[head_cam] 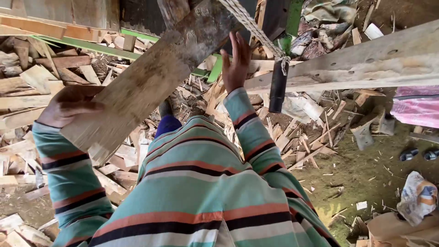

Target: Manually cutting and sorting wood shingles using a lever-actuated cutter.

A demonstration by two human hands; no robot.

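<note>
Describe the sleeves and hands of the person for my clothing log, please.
Both arms wear long knit sleeves, teal-green with bands of orange, black and white. The left hand and right hand are bare: no gloves, and no rings or watch that I can make out.

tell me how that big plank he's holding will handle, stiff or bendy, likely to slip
The plank looks stiff: it spans between the left hand and right hand without visible sag. Its rough, weathered face probably resists slipping but may splinter. Being long, it likely feels end-heavy, so a two-handed hold suits it.
</note>
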